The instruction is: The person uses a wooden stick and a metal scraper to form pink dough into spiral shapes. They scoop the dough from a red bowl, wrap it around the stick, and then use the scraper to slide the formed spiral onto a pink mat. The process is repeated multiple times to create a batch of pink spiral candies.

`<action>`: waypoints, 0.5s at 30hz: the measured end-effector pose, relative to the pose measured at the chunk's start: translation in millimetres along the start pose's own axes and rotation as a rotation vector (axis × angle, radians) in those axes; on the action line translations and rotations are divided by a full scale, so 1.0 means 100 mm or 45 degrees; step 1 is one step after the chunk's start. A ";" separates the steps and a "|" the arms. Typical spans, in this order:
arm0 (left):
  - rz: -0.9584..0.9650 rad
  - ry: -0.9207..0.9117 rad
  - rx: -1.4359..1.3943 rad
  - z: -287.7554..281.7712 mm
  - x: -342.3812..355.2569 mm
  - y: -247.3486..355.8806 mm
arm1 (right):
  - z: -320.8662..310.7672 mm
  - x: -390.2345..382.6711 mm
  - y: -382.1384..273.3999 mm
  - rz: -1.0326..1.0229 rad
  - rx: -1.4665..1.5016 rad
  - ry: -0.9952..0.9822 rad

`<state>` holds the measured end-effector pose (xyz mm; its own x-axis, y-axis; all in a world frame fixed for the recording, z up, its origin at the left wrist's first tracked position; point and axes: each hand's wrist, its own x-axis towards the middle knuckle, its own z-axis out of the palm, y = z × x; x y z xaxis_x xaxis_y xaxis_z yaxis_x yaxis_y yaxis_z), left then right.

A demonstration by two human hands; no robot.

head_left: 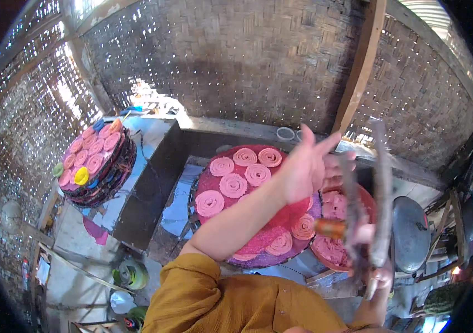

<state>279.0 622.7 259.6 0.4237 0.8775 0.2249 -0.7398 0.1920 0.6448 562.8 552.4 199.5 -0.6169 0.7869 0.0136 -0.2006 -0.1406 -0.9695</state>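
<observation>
My left hand [309,166] is raised over the right side of a round tray [258,213] lined with pink mesh. Its fingers are spread, and the hand holds nothing. Flat pink dough coils [233,185] lie on that tray, partly hidden by my left forearm. At the right, my right hand [379,279] is closed round the lower end of a long grey metal tool with two arms [381,205]. The tool stands nearly upright and is smeared by motion, so its exact kind is unclear. Behind it sits a red basin [368,202] of pink dough [328,251].
A stack of round trays [100,161] with pink coils and a few yellow, green and blue pieces stands at the left. A large lidded metal pot [411,233] is at the right. Lower left is a green gas cylinder [132,275]. Woven walls [247,61] enclose the back.
</observation>
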 end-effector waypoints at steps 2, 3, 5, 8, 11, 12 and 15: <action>0.132 -0.320 -0.195 -0.09 -0.18 0.17 | 0.09 0.19 0.14 0.183 0.101 -0.194; 0.172 -0.390 -0.185 -0.08 -0.25 0.21 | 0.17 0.28 0.19 0.263 0.142 -0.268; 0.310 -0.409 -0.222 -0.14 -0.36 0.22 | 0.31 0.43 0.16 0.399 0.181 -0.370; 0.529 -0.403 -0.314 -0.63 -0.50 0.17 | 0.39 0.64 0.11 0.648 0.140 -0.499; 0.584 -0.118 -0.443 -0.88 -0.68 0.14 | 0.15 0.86 0.27 0.828 0.014 -0.543; 0.602 -0.105 -0.510 -0.98 -0.72 0.12 | 0.16 0.92 0.27 0.865 -0.042 -0.544; 0.698 -0.184 -0.555 -1.22 -0.83 0.09 | 0.26 1.11 0.26 0.916 -0.192 -0.565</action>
<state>173.5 605.6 157.6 -0.0261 0.8367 0.5470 -0.9949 -0.0750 0.0673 469.5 620.9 182.0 -0.8021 0.2244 -0.5534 0.4378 -0.4094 -0.8005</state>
